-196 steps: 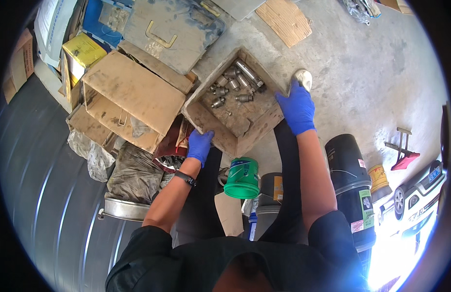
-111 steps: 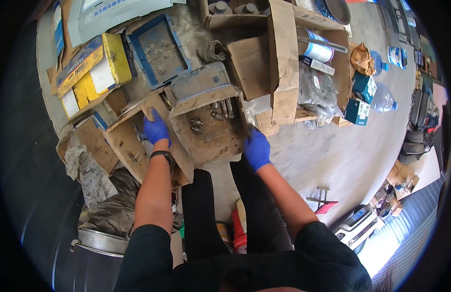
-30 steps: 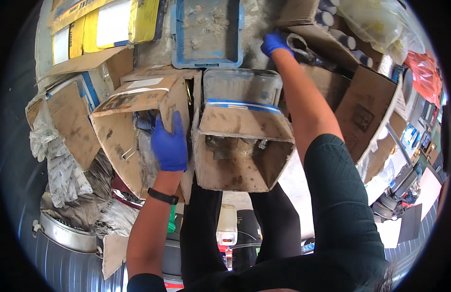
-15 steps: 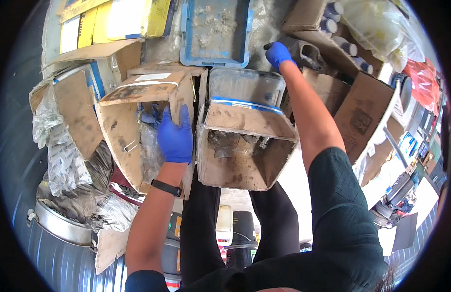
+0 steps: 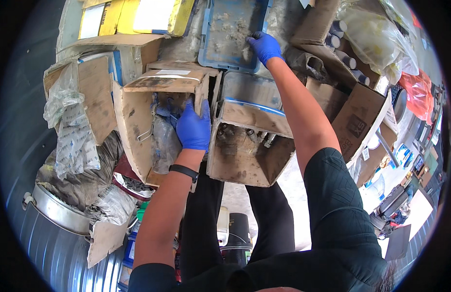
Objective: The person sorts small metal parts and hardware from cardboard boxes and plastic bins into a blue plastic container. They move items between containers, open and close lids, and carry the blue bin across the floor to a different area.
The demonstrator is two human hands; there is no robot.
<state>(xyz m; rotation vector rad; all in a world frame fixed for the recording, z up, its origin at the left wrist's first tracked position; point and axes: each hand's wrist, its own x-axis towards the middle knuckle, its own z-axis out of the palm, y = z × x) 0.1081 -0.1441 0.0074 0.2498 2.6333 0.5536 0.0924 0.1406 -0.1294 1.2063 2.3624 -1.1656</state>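
My left hand [image 5: 194, 127], in a blue glove, grips the right side wall of an open, stained cardboard box [image 5: 130, 114], with the fingers and thumb on either side. In that box lie a clear plastic bag [image 5: 165, 146] and some blue wrapped pieces. Further off, my right hand [image 5: 265, 47], also gloved in blue, is at the right rim of a blue plastic tray [image 5: 227, 62]. Its fingers are curled together with dark fingertips; anything between them is too small to name. Grey debris covers the tray's bottom. A second cardboard box [image 5: 242, 168] beside my left hand holds several metal fittings [image 5: 268, 139].
A cardboard box with several grey-capped bottles [image 5: 348, 60] stands at the far right, near a yellow-filled plastic bag [image 5: 374, 36] and a red bag [image 5: 417, 92]. Yellow boxes [image 5: 123, 18] are at the far left. A metal basin [image 5: 62, 214] and black buckets [image 5: 237, 236] sit lower down.
My right hand has moved left from beside the tray to its right rim. My left hand stays on the box wall. The whole view has shifted slightly.
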